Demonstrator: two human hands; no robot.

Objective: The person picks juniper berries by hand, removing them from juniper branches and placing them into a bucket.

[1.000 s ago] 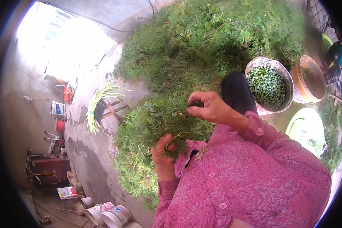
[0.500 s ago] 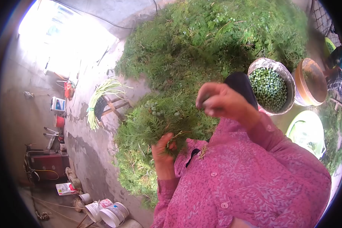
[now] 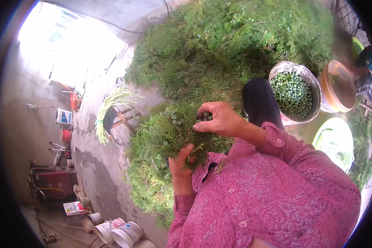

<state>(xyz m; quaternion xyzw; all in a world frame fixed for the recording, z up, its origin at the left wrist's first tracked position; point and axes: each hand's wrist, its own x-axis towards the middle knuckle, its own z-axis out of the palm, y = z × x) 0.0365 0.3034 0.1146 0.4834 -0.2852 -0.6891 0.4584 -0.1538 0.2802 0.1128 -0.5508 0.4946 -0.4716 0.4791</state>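
Observation:
My left hand [image 3: 181, 164] is closed around the stems of a leafy conifer branch [image 3: 157, 134], with flat green sprays like arborvitae. Small bluish-green cones [image 3: 174, 118] show in a cluster on its foliage. Just above, my right hand [image 3: 222, 120] curls its fingers and thumb around several of these cones [image 3: 206, 116], close against the branch. Part of the foliage is hidden behind my right hand. To the right of that hand, beyond my dark-clad knee [image 3: 258, 99], stands a bucket [image 3: 317, 108] holding many picked green cones [image 3: 291, 95].
A big heap of cut branches [image 3: 219, 49] lies ahead. Beside the bucket are an orange-brown tub [image 3: 324, 89] and a pale green basin [image 3: 351, 144]. A stool [image 3: 122, 120] carries long green stalks [image 3: 105, 109]. White buckets [image 3: 126, 235] lie at lower left.
My right hand has moved down and left from the air to the branch, and cones now show in its fingers. My left hand keeps its hold, shifted only slightly.

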